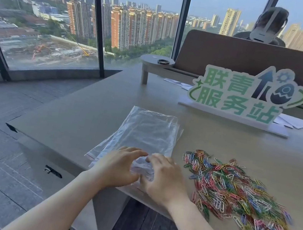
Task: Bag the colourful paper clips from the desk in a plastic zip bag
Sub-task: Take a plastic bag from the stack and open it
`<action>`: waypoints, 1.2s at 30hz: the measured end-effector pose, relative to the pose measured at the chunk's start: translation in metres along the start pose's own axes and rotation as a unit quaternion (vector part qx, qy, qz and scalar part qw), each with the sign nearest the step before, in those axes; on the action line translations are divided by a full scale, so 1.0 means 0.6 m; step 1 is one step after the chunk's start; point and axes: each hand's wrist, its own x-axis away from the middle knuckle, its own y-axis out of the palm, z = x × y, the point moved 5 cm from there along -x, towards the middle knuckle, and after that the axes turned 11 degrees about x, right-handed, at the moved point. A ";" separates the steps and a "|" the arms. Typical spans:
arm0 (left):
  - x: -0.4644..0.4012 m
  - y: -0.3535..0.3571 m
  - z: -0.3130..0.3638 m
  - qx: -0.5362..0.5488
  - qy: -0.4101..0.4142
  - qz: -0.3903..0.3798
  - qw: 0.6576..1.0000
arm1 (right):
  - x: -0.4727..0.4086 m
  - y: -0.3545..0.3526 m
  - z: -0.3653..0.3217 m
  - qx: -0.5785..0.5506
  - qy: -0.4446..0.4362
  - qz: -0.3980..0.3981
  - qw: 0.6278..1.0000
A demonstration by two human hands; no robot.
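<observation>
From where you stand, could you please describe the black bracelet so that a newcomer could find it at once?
Start at the big green and white sign standing on the desk, then look left to the small round shelf raised on a leg by the window. The bracelet lies on that shelf: a small dark ring, the only dark thing there.

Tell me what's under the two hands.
The near, red-striped end of the clear zip bags lies under the left hand and right hand. The bag openings are covered.
</observation>
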 end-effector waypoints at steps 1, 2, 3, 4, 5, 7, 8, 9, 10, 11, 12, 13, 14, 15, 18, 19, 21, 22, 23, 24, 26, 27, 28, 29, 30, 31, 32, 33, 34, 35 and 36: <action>0.000 -0.001 0.000 -0.007 0.004 0.003 1.000 | 0.001 0.002 0.000 0.001 0.000 0.005 1.000; 0.001 -0.001 -0.003 -0.006 0.004 0.009 1.000 | 0.001 0.002 0.000 0.003 0.000 0.012 1.000; 0.002 0.004 -0.008 -0.009 0.003 0.015 1.000 | 0.003 0.005 0.000 0.007 0.002 0.014 1.000; 0.003 0.005 -0.011 -0.001 -0.001 0.021 1.000 | 0.005 0.007 0.001 0.007 0.006 0.012 1.000; 0.002 0.007 -0.016 0.001 -0.004 0.032 0.999 | 0.006 0.009 0.002 0.007 0.010 0.013 1.000; 0.002 0.012 -0.025 0.003 -0.007 0.058 0.998 | 0.009 0.012 0.001 0.015 0.015 0.019 1.000; 0.002 0.012 -0.028 0.005 -0.006 0.071 0.997 | 0.010 0.012 0.002 0.019 0.017 0.026 0.999; 0.001 0.015 -0.030 0.009 -0.005 0.080 0.997 | 0.011 0.012 0.002 0.022 0.017 0.029 0.999; 0.002 0.016 -0.031 0.010 -0.005 0.086 0.996 | 0.012 0.011 0.001 0.024 0.017 0.031 0.999; 0.002 0.017 -0.030 0.011 -0.007 0.089 0.996 | 0.013 0.011 0.000 0.020 0.018 0.031 0.999; 0.002 0.017 -0.029 0.013 -0.009 0.090 0.996 | 0.014 0.012 0.000 0.016 0.017 0.033 0.999; 0.002 0.016 -0.028 0.014 -0.013 0.092 0.996 | 0.016 0.011 -0.001 0.012 0.018 0.037 0.999; 0.003 0.015 -0.027 0.015 -0.016 0.095 0.995 | 0.018 0.008 -0.001 0.007 0.020 0.044 0.999; 0.001 0.015 -0.026 0.016 -0.022 0.098 0.995 | 0.021 0.003 -0.001 0.005 0.023 0.059 0.998; -0.005 0.007 -0.024 0.025 -0.046 0.104 0.993 | 0.034 -0.023 -0.006 -0.006 0.024 0.162 0.986; -0.009 0.003 -0.022 0.029 -0.052 0.109 0.992 | 0.040 -0.032 -0.010 -0.010 0.019 0.196 0.980; -0.015 -0.005 -0.015 0.033 -0.053 0.122 0.991 | 0.049 -0.045 -0.017 -0.020 0.007 0.218 0.976; -0.019 -0.010 -0.009 0.032 -0.051 0.128 0.990 | 0.053 -0.049 -0.019 -0.027 0.008 0.211 0.977; -0.023 -0.014 -0.003 0.030 -0.048 0.134 0.989 | 0.056 -0.050 -0.021 -0.033 0.009 0.198 0.980; -0.026 -0.018 0.005 0.029 -0.044 0.140 0.989 | 0.058 -0.048 -0.021 -0.035 0.011 0.186 0.982; -0.031 -0.027 0.025 0.032 -0.031 0.149 0.988 | 0.058 -0.041 -0.021 -0.041 0.016 0.145 0.988; -0.032 -0.031 0.035 0.031 -0.024 0.154 0.987 | 0.057 -0.034 -0.017 -0.048 0.026 0.116 0.992; -0.033 -0.034 0.043 0.028 -0.021 0.156 0.987 | 0.057 -0.027 -0.012 -0.059 0.040 0.090 0.993; -0.034 -0.036 0.050 0.026 -0.017 0.159 0.987 | 0.058 -0.024 -0.007 -0.070 0.054 0.076 0.993; -0.035 -0.038 0.056 0.025 -0.013 0.160 0.987 | 0.058 -0.023 -0.002 -0.078 0.066 0.073 0.992; -0.035 -0.038 0.060 0.024 -0.009 0.162 0.986 | 0.059 -0.024 0.003 -0.082 0.075 0.076 0.991; -0.034 -0.038 0.064 0.024 -0.006 0.162 0.986 | 0.061 -0.027 0.008 -0.086 0.085 0.079 0.989; -0.034 -0.038 0.067 0.025 -0.005 0.162 0.986 | 0.064 -0.030 0.013 -0.096 0.096 0.082 0.987; -0.032 -0.038 0.071 0.025 -0.004 0.160 0.987 | 0.067 -0.032 0.019 -0.109 0.107 0.083 0.985; -0.030 -0.039 0.075 0.027 0.001 0.160 0.987 | 0.070 -0.036 0.026 -0.121 0.118 0.086 0.982; -0.027 -0.041 0.080 0.029 0.004 0.160 0.987 | 0.072 -0.040 0.032 -0.130 0.127 0.090 0.979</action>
